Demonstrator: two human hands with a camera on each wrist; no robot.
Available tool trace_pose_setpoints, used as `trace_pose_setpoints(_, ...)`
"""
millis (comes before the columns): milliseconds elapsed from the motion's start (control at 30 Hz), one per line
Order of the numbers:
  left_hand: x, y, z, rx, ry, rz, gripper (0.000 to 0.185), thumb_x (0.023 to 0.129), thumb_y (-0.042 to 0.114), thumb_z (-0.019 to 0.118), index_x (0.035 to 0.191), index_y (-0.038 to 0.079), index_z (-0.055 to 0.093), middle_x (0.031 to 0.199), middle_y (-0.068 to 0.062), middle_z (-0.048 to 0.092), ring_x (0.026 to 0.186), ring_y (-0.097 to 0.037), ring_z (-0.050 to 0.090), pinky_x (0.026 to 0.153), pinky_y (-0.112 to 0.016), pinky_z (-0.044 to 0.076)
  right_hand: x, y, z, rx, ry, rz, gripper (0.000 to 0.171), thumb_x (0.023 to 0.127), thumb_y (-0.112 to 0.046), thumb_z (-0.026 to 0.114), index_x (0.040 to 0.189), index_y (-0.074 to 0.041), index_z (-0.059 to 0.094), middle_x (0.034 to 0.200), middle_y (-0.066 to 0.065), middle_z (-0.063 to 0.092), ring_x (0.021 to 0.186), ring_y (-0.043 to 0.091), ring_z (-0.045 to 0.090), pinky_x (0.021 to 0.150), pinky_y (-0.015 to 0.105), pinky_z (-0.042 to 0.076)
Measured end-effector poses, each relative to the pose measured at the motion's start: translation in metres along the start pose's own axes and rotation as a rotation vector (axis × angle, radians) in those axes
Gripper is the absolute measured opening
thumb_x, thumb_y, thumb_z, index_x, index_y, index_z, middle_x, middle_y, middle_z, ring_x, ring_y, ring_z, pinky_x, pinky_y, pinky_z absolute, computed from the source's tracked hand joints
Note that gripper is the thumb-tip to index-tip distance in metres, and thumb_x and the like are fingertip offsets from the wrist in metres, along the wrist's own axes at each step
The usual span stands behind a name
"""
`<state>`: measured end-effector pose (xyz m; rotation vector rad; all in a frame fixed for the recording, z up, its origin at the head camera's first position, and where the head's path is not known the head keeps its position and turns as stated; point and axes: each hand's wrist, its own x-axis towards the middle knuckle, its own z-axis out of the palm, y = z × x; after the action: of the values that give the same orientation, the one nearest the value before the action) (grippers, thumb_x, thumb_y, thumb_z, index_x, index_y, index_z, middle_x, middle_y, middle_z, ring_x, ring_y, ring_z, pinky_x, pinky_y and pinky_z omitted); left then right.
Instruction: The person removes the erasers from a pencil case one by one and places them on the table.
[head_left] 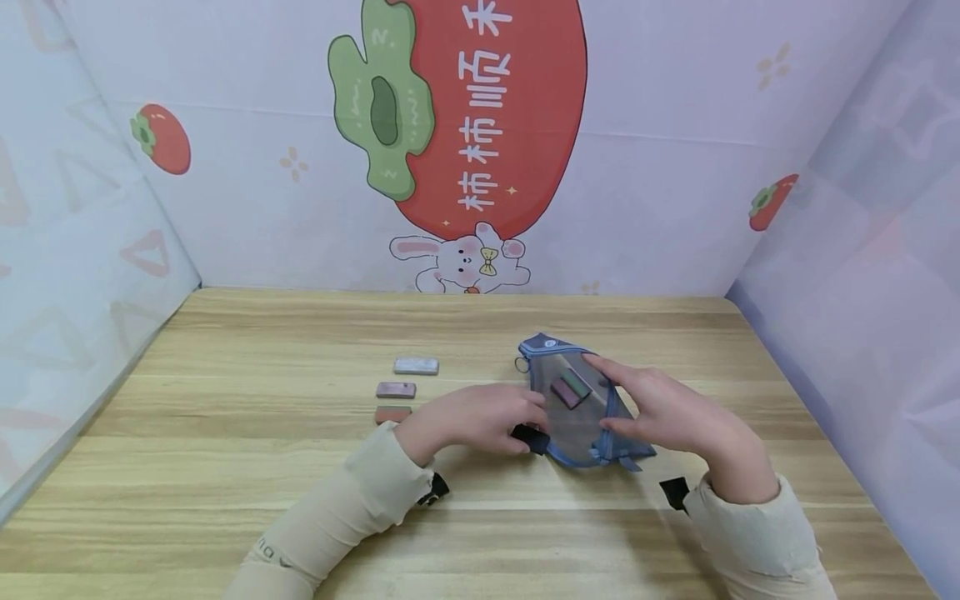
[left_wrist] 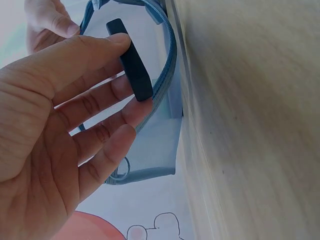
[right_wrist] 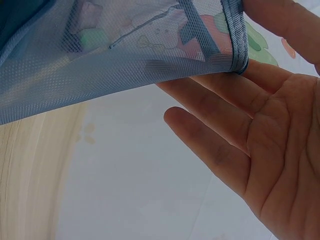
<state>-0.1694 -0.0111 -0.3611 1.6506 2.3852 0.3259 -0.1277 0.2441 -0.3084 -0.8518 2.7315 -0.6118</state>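
A blue-grey mesh zipper pouch (head_left: 573, 437) lies at the right of centre on the table, its mouth spread apart. Through the mesh a green block (head_left: 575, 383) and a maroon block (head_left: 565, 393) show. My left hand (head_left: 491, 418) pinches a dark bar-shaped block (left_wrist: 134, 65) between thumb and fingers, close to the zippered edge (left_wrist: 172, 55). On the pouch's other side, my right hand (head_left: 660, 406) holds its edge, thumb on one face and fingers behind the mesh (right_wrist: 125, 82). Part of the pouch's near left edge is hidden by the left hand and the dark block.
Left of the pouch, a pale grey-white block (head_left: 416, 366), a pinkish-purple block (head_left: 396, 390) and a reddish-brown block (head_left: 392, 414) lie in a column. The reddish-brown one is beside the left wrist. Printed cloth walls (head_left: 637, 208) border the wooden table (head_left: 300, 333).
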Motion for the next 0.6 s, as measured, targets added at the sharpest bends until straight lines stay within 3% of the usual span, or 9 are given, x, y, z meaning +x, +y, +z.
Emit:
trace_pose_setpoints(333,-0.009,-0.002,-0.003,-0.030,0.007,-0.055,0.029,0.090,0.018,0.071,0.119,0.013,0.071,0.119,0.002,0.066,0.106,-0.006,0.058,0.098,-0.022,0.048,0.000,0.000,0.000,-0.003,0.000,0.013,0.079,0.086,-0.012,0.074,0.151,0.002,0.032,0.133,0.019,0.061,0.115,0.030,0.064,0.094,0.050,0.051)
trace_pose_setpoints(600,-0.015,-0.001,-0.007,-0.025,0.004,-0.079,0.027,0.090,0.018,0.071,0.116,0.014,0.071,0.124,0.002,0.065,0.109,-0.007,0.058,0.100,-0.025,0.048,0.001,0.002,0.001,0.002,0.000,0.015,0.079,0.086,-0.009,0.074,0.151,0.003,0.032,0.133,0.019,0.061,0.118,0.031,0.062,0.096,0.051,0.050)
